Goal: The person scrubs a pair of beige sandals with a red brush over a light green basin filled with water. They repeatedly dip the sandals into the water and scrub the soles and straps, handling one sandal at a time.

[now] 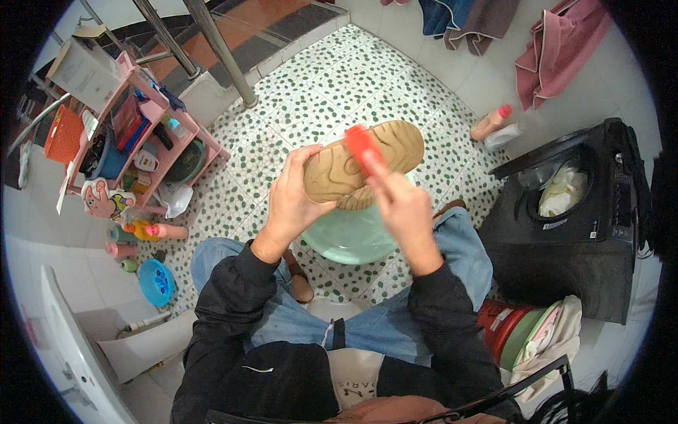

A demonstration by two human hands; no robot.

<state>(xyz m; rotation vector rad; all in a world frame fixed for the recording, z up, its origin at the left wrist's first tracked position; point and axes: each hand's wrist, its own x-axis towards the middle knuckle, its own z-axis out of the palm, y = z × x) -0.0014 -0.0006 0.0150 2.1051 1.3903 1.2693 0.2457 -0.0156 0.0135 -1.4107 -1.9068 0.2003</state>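
Observation:
My left hand (288, 193) grips a tan slipper (328, 172) by its heel end, with the grooved sole turned up towards me. In my right hand (405, 212) is a red scrubbing brush (363, 146), slightly blurred, lying across the middle of the sole. Its bristles are hidden beneath it. Under both hands a pale green plastic basin (344, 246) stands on the floor between my feet. A ribbed tan piece (356, 199) shows just below the slipper; I cannot tell whether it belongs to the same slipper or a second one.
At left stands a crowded pink shelf rack (175, 124), with bottles (167, 231) and a blue basin (157, 282) nearby. A black washing machine (556, 265) and a red tub (498, 323) are at right. Steel posts (222, 53) rise ahead; towels (561, 47) hang on the wall.

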